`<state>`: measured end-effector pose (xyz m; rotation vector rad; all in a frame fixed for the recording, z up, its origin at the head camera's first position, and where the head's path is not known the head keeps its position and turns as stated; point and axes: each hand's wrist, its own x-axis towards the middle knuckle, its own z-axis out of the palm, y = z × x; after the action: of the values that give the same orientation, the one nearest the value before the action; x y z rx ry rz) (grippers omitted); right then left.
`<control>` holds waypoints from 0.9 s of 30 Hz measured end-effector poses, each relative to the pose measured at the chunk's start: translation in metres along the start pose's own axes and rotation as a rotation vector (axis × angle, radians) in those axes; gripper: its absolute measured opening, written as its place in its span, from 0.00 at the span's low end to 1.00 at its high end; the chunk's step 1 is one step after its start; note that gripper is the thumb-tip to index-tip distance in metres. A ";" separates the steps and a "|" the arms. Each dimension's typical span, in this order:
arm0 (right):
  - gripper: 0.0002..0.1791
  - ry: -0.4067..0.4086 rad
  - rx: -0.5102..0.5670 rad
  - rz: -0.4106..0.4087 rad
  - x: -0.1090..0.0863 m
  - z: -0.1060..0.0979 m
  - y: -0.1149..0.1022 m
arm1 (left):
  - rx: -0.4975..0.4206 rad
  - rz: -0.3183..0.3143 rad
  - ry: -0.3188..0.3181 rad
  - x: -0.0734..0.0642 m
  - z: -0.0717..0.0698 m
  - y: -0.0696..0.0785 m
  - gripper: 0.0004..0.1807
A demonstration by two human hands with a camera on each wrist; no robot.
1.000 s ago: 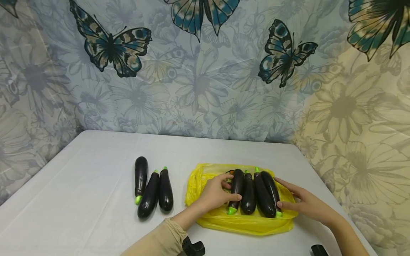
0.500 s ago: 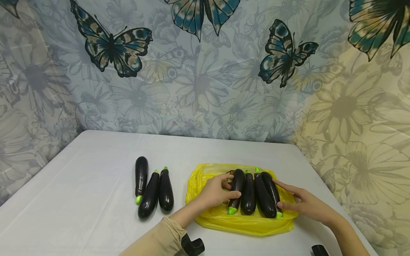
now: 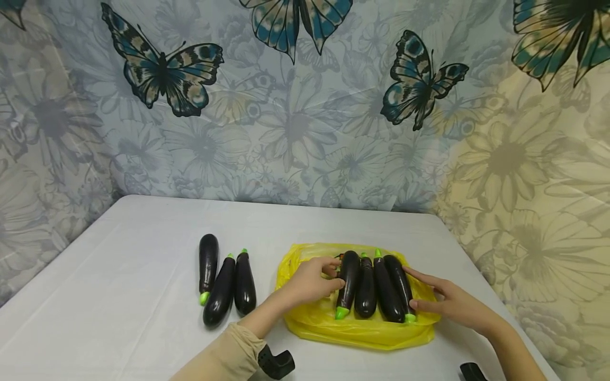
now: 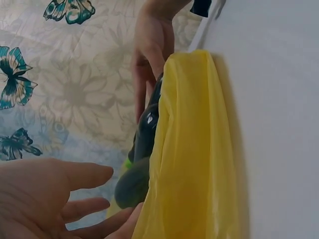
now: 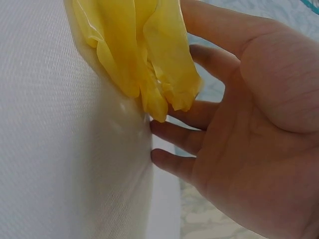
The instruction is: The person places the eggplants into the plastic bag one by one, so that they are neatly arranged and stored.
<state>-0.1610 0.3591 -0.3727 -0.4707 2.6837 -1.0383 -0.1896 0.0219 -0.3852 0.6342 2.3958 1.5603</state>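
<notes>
Several dark glossy eggplants lie side by side on a yellow plastic bag (image 3: 362,336), in the head view. My left hand (image 3: 312,281) is at the left of the row, thumb and fingertips right beside the leftmost eggplant (image 3: 349,278). In the left wrist view its fingers are spread and relaxed, near an eggplant's rounded end (image 4: 133,186). At the other end my right hand (image 3: 450,300) rests its thumb and forefinger along the rightmost eggplant (image 3: 399,283). The right wrist view shows its fingers extended behind the crumpled bag edge (image 5: 169,74), which hides the eggplants there.
Three more eggplants (image 3: 221,293) lie on the white tablecloth (image 3: 124,296) to the left of the bag. Black wrist devices (image 3: 276,363) show at the bottom of the head view. A butterfly-patterned curtain (image 3: 295,132) stands behind the table.
My left thumb and fingers have drawn back slightly left from over the leftmost eggplant. The row has shifted a little left, and my right hand stays at its right end.
</notes>
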 end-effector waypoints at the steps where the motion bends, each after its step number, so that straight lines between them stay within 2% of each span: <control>1: 0.40 0.002 -0.003 0.002 0.000 0.000 0.000 | 0.000 0.004 0.004 -0.002 -0.002 0.000 0.27; 5: 0.40 0.008 -0.016 0.000 0.000 0.000 0.000 | 0.020 0.047 0.027 -0.015 -0.018 -0.001 0.21; 11: 0.41 0.005 -0.007 0.023 0.000 0.000 -0.001 | 0.064 0.106 0.095 -0.044 -0.056 0.001 0.19; 14: 0.41 -0.001 -0.001 0.025 0.000 0.000 -0.001 | 0.086 0.091 0.139 -0.059 -0.078 0.001 0.19; 20: 0.41 -0.006 0.010 0.019 0.000 0.001 -0.001 | 0.133 0.017 0.257 -0.082 -0.117 -0.005 0.20; 27: 0.41 -0.004 0.007 0.018 0.000 0.001 -0.001 | 0.134 -0.032 0.309 -0.103 -0.151 -0.019 0.22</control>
<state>-0.1606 0.3573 -0.3728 -0.4458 2.6745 -1.0401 -0.1635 -0.1555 -0.3451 0.3990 2.7382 1.5951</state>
